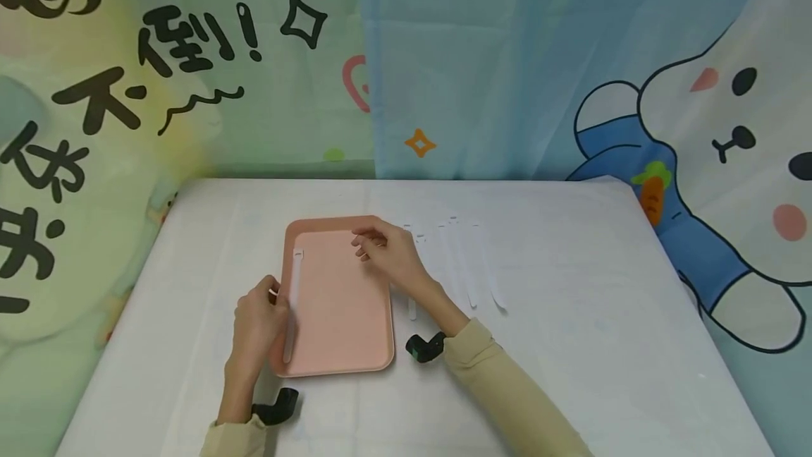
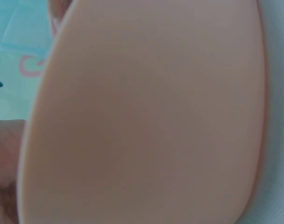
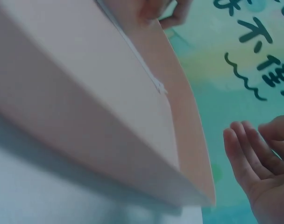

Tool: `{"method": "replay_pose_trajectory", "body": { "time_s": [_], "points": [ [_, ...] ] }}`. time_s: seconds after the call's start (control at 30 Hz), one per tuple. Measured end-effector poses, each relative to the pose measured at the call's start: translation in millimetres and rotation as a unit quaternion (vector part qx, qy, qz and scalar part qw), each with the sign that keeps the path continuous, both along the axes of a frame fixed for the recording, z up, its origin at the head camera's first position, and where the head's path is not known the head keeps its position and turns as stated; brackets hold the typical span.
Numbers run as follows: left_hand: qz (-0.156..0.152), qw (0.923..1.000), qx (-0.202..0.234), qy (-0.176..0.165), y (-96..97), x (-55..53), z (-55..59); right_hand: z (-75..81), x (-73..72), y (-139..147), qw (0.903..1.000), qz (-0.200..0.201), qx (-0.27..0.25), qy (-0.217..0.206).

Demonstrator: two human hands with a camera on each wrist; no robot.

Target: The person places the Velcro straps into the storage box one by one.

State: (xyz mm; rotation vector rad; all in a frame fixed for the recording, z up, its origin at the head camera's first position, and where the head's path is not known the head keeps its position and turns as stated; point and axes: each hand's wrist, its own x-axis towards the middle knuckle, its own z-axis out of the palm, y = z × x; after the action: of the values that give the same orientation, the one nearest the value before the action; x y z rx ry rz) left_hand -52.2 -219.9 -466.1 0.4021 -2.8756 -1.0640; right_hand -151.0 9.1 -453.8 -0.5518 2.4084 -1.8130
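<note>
One strip (image 1: 295,281) in tray (image 1: 349,316) | other strips (image 1: 488,268) outside, apparently remaining | your left hand (image 1: 257,317): grip unclear | your right hand (image 1: 396,255): relaxed, empty

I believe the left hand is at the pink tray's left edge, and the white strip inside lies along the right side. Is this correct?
Not quite: the white strip lies along the left side of the pink tray, as the head view shows. The left hand is at the tray's left edge.
</note>
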Motion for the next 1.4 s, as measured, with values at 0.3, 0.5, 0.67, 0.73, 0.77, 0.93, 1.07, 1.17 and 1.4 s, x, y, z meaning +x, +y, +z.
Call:
{"method": "replay_pose_trajectory", "body": {
  "time_s": [0.3,0.5,0.67,0.73,0.77,0.93,1.07,1.17,1.4],
  "points": [
    [0.001,1.0,0.004,-0.005,-0.2,-0.1,-0.5,-6.1,-10.9,36.4,0.9975,-0.07,-0.004,-0.005],
    [-0.001,0.9999,0.005,-0.014,-1.2,1.3,0.0,-18.1,-23.7,51.3,0.9943,-0.097,0.044,0.0],
    [-0.001,0.9999,0.006,-0.016,-1.3,1.6,1.3,-23.6,-33.1,61.3,0.989,-0.118,0.087,0.02],
    [-0.001,0.9999,0.006,-0.014,-1.2,1.2,1.8,-23.9,-37.1,64.2,0.9872,-0.123,0.1,0.021],
    [-0.002,0.9999,0.006,-0.012,-1.3,0.8,1.6,-24.4,-39.5,65.3,0.9861,-0.124,0.109,0.023],
    [-0.002,0.9999,0.006,-0.011,-1.7,0.4,0.8,-28.0,-50.5,67.2,0.9805,-0.106,0.165,0.013],
    [-0.001,0.9998,0.006,-0.018,-2.6,1.3,-0.4,-34.0,-56.2,66.5,0.9732,-0.079,0.216,0.0],
    [-0.002,0.9998,0.007,-0.019,-2.6,1.4,-1.2,-37.9,-58.6,65.6,0.9686,-0.065,0.24,-0.003],
    [0.004,0.9998,0.006,-0.016,-3.0,-0.1,-0.2,-37.1,-62.9,60.7,0.9661,-0.059,0.251,0.011]
  ]
}}
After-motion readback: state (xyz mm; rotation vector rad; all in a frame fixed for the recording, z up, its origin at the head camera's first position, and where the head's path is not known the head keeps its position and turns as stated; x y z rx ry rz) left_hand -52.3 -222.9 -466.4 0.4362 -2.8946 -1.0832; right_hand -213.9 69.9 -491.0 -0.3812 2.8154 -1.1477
